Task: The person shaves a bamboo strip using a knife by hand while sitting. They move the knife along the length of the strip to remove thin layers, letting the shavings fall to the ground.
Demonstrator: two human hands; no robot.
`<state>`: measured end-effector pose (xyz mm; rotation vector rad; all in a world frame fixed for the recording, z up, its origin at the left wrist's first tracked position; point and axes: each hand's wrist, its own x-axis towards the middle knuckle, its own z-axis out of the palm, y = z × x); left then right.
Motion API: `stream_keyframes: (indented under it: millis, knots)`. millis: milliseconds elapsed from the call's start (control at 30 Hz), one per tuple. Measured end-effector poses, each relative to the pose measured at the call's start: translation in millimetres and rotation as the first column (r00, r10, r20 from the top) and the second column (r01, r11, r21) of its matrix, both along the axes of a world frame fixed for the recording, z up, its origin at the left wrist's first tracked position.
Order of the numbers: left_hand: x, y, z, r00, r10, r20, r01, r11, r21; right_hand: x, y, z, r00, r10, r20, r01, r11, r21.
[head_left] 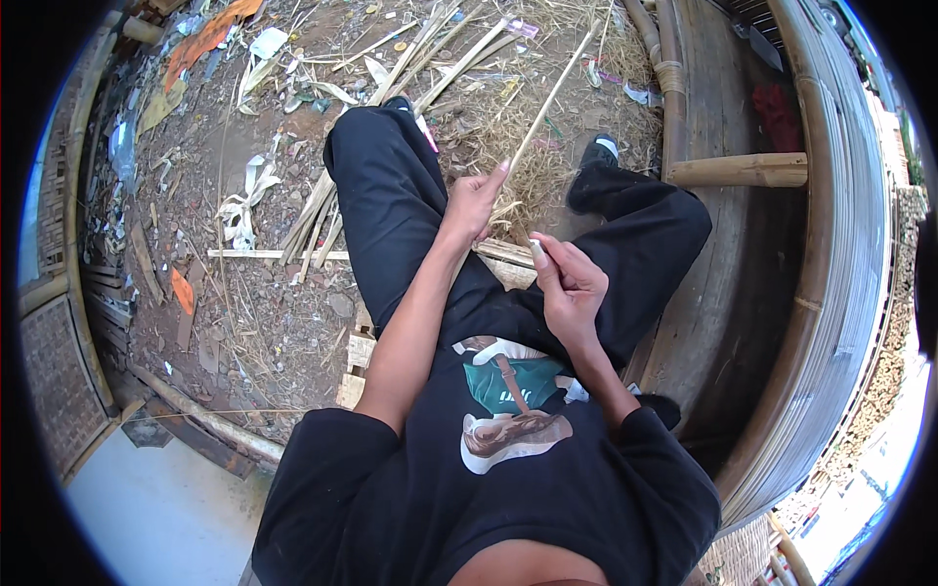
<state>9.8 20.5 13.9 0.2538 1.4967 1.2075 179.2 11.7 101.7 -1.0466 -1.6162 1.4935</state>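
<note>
My left hand (473, 207) is closed around a long, thin bamboo strip (557, 93), its thumb laid along the strip. The strip slants away from me, up and to the right, over the straw-covered ground. In front of my lap, my right hand (575, 289) is closed in a pinch, apart from the left. A small pale tip (537, 252) shows at its thumb and fingers; what it belongs to I cannot make out. My legs in dark trousers are spread to both sides of the hands.
Split bamboo strips (315, 220) lie beside my left leg, and more strips (440, 59) lie beyond my feet. Dry straw and litter cover the ground. On the right stand a wooden platform (718, 244) and a bamboo pole (738, 171); pale shavings (244, 200) lie left.
</note>
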Motion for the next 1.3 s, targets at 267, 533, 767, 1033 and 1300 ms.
stream_keyframes:
  millis: [267,533,767,1033,1300]
  knots:
    - [-6.6,-3.7,-4.7,0.998,-0.027,-0.064,0.022,0.997,-0.072,-4.1,5.2,-21.8,0.998,0.058,-0.018,-0.058,0.998,0.004]
    - [-14.6,-4.6,-1.2,0.970,-0.087,0.226,0.075,0.995,0.065,27.8,76.3,-26.8,0.897,-0.366,-0.246,0.252,0.883,-0.396]
    - [-16.2,-5.7,1.4,0.975,-0.162,0.151,0.162,0.987,0.016,16.3,131.3,-20.8,0.993,-0.113,-0.031,0.105,0.976,-0.189]
    - [-18.1,-10.7,9.4,0.960,-0.168,0.222,0.148,0.984,0.104,-28.3,201.0,-48.2,0.969,0.085,0.231,-0.099,0.994,0.048]
    - [-15.2,-12.7,24.3,0.909,-0.267,0.320,0.236,0.963,0.132,-55.3,243.3,-61.7,0.926,0.042,0.374,-0.129,0.969,0.210]
